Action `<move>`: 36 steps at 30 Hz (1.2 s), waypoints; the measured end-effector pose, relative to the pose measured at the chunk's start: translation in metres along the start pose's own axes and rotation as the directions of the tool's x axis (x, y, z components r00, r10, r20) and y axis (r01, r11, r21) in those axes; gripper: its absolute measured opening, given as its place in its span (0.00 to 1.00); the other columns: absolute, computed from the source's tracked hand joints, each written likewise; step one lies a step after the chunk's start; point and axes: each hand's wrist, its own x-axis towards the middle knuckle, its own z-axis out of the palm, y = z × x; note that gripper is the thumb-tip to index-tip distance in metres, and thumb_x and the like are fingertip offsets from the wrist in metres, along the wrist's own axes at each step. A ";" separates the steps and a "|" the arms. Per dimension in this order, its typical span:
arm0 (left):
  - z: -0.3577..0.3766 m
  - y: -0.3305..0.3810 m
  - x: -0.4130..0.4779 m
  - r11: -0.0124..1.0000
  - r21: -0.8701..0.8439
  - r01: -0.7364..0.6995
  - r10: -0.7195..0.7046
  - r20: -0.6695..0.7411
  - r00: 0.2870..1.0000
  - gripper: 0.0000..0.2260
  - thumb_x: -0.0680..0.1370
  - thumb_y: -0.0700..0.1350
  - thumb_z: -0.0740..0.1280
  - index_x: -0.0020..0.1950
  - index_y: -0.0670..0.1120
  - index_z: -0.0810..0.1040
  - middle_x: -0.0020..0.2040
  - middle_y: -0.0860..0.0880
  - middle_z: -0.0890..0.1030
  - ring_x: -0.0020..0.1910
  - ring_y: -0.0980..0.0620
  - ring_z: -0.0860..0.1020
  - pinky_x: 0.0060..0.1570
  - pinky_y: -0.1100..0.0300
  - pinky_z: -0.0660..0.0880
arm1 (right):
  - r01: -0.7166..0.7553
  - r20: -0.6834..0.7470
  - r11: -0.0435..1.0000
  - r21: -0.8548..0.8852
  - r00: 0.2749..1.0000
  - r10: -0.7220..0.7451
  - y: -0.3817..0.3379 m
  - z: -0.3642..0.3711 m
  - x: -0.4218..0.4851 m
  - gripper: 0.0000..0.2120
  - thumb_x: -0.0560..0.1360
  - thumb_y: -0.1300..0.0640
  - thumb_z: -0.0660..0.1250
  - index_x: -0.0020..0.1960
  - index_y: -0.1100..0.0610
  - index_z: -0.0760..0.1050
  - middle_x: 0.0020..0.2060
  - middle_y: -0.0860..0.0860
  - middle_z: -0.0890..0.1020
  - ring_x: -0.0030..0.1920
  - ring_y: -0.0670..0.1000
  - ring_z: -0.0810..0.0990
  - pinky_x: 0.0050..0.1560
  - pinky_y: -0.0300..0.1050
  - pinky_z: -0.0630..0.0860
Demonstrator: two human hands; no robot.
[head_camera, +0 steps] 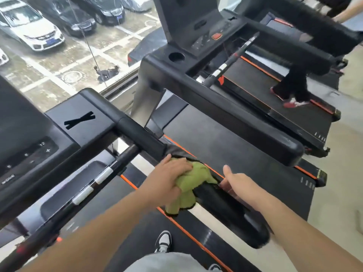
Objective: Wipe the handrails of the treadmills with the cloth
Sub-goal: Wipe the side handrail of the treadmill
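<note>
A green cloth (189, 188) is draped over the black padded handrail (231, 211) on the right side of the treadmill I stand on. My left hand (170, 173) presses down on the cloth and grips it against the rail. My right hand (238, 182) rests on the far side of the same rail just right of the cloth, thumb raised, fingers partly hidden behind the rail. Further up, the rail (141, 136) joins the console.
The console (29, 138) is at my left, with a thin crossbar (94, 183) below it. A second treadmill's handrail (225, 112) runs alongside on the right. Another person's legs (292, 89) walk on a third treadmill. A window ahead overlooks parked cars.
</note>
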 end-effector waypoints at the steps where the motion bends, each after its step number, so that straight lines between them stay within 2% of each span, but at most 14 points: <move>1: -0.003 -0.003 0.007 0.998 0.021 0.059 -0.058 -0.032 0.998 0.31 0.62 0.44 0.63 0.65 0.48 0.80 0.67 0.52 0.79 0.72 0.50 0.73 0.78 0.52 0.49 | -0.018 -0.005 1.000 0.008 1.000 0.018 0.014 -0.005 -0.005 0.37 0.82 0.31 0.47 0.43 0.52 0.87 0.44 0.49 0.88 0.47 0.50 0.85 0.54 0.47 0.79; 3: -0.001 -0.001 0.022 0.967 0.101 0.233 -0.213 -0.176 0.961 0.27 0.65 0.50 0.62 0.62 0.48 0.81 0.61 0.50 0.82 0.67 0.45 0.76 0.76 0.54 0.51 | -0.033 -0.025 0.999 0.038 0.999 0.033 0.040 -0.012 -0.014 0.36 0.83 0.33 0.48 0.42 0.53 0.87 0.42 0.49 0.88 0.46 0.50 0.85 0.53 0.47 0.80; 5: 0.020 0.021 0.032 0.899 0.161 0.408 -0.354 -0.283 0.891 0.24 0.69 0.54 0.61 0.61 0.48 0.80 0.59 0.50 0.82 0.67 0.43 0.75 0.76 0.46 0.54 | -0.028 -0.045 0.999 0.039 0.999 0.030 0.063 -0.017 -0.023 0.32 0.83 0.35 0.51 0.43 0.53 0.87 0.43 0.49 0.87 0.47 0.50 0.85 0.57 0.48 0.79; 7: 0.053 0.059 0.034 0.876 0.162 0.453 -0.391 -0.309 0.867 0.22 0.69 0.53 0.62 0.60 0.47 0.80 0.60 0.49 0.82 0.70 0.42 0.74 0.76 0.39 0.55 | -0.012 -0.054 0.998 0.062 0.998 0.015 0.091 -0.020 -0.029 0.29 0.83 0.36 0.53 0.43 0.52 0.86 0.44 0.47 0.87 0.50 0.49 0.84 0.61 0.49 0.77; 10: 0.092 0.105 0.018 0.966 0.233 0.116 -0.090 -0.118 0.989 0.24 0.65 0.53 0.62 0.58 0.48 0.80 0.58 0.49 0.82 0.67 0.45 0.76 0.76 0.42 0.55 | 0.016 -0.023 0.992 0.125 1.000 -0.013 0.134 -0.023 -0.036 0.27 0.82 0.35 0.54 0.48 0.48 0.87 0.47 0.43 0.87 0.53 0.47 0.84 0.66 0.53 0.76; 12: 0.091 0.106 0.013 0.984 0.180 -0.020 0.030 -0.054 0.998 0.27 0.62 0.49 0.65 0.61 0.49 0.80 0.59 0.51 0.82 0.65 0.51 0.75 0.77 0.47 0.55 | 0.012 -0.002 0.982 0.191 1.000 -0.012 0.156 -0.026 -0.041 0.25 0.82 0.36 0.54 0.50 0.46 0.87 0.49 0.41 0.87 0.55 0.46 0.84 0.68 0.55 0.74; 17: 0.096 0.121 0.031 0.902 0.237 0.362 -0.310 -0.231 0.922 0.18 0.68 0.51 0.60 0.55 0.50 0.79 0.53 0.51 0.81 0.62 0.45 0.76 0.71 0.45 0.59 | 0.052 0.096 0.955 0.293 0.992 -0.084 0.179 -0.028 -0.062 0.20 0.85 0.41 0.53 0.49 0.31 0.83 0.58 0.39 0.84 0.64 0.48 0.79 0.71 0.56 0.73; 19: 0.128 0.151 0.029 0.873 0.233 0.428 -0.361 -0.279 0.890 0.20 0.71 0.51 0.59 0.60 0.51 0.79 0.59 0.51 0.81 0.69 0.47 0.73 0.74 0.43 0.53 | 0.059 0.111 0.947 0.315 0.989 -0.099 0.184 -0.023 -0.063 0.18 0.83 0.37 0.52 0.48 0.27 0.81 0.62 0.40 0.81 0.67 0.47 0.76 0.73 0.56 0.70; 21: 0.161 0.185 0.020 0.904 0.241 0.353 -0.306 -0.210 0.929 0.22 0.71 0.50 0.58 0.64 0.52 0.77 0.64 0.53 0.80 0.75 0.49 0.68 0.77 0.45 0.45 | 0.045 0.108 0.928 0.369 0.990 -0.091 0.191 -0.019 -0.064 0.21 0.81 0.31 0.50 0.56 0.32 0.82 0.65 0.41 0.80 0.67 0.47 0.76 0.73 0.54 0.69; 24: 0.188 0.224 0.002 0.955 0.169 0.244 -0.217 -0.161 0.963 0.25 0.69 0.49 0.55 0.65 0.50 0.77 0.65 0.53 0.80 0.76 0.50 0.67 0.79 0.46 0.44 | 0.034 -0.021 0.836 0.548 0.999 -0.027 0.199 -0.021 -0.069 0.25 0.84 0.36 0.52 0.65 0.49 0.80 0.60 0.46 0.83 0.61 0.49 0.80 0.62 0.49 0.73; 28: 0.220 0.249 -0.020 0.951 0.297 0.086 -0.067 -0.074 0.995 0.20 0.66 0.48 0.64 0.57 0.48 0.80 0.59 0.51 0.83 0.71 0.50 0.73 0.78 0.51 0.43 | 0.127 -0.132 0.842 0.524 0.989 -0.067 0.204 -0.032 -0.075 0.13 0.84 0.47 0.63 0.57 0.54 0.80 0.54 0.49 0.82 0.51 0.48 0.79 0.49 0.45 0.73; 31: 0.233 0.257 -0.036 0.952 0.306 -0.005 -0.008 0.040 0.999 0.13 0.63 0.48 0.65 0.46 0.48 0.79 0.46 0.50 0.83 0.53 0.47 0.81 0.73 0.56 0.55 | 0.127 -0.091 0.903 0.410 0.991 -0.097 0.209 -0.033 -0.079 0.10 0.82 0.48 0.67 0.50 0.53 0.83 0.47 0.48 0.83 0.46 0.48 0.79 0.44 0.43 0.74; 33: 0.233 0.262 -0.046 0.961 0.271 0.062 -0.089 0.088 0.992 0.09 0.69 0.47 0.64 0.47 0.48 0.77 0.47 0.49 0.82 0.51 0.45 0.79 0.67 0.56 0.63 | 0.143 -0.082 0.935 0.326 0.989 -0.123 0.211 -0.034 -0.081 0.11 0.82 0.50 0.66 0.46 0.55 0.82 0.42 0.49 0.80 0.40 0.49 0.75 0.39 0.43 0.71; 36: 0.229 0.250 -0.061 0.863 0.062 0.502 -0.505 0.082 0.859 0.09 0.77 0.49 0.61 0.56 0.50 0.73 0.54 0.49 0.81 0.55 0.43 0.79 0.55 0.51 0.74 | 0.150 -0.044 0.940 0.305 0.989 -0.143 0.211 -0.036 -0.081 0.13 0.81 0.50 0.65 0.48 0.59 0.80 0.40 0.49 0.78 0.40 0.50 0.73 0.44 0.44 0.71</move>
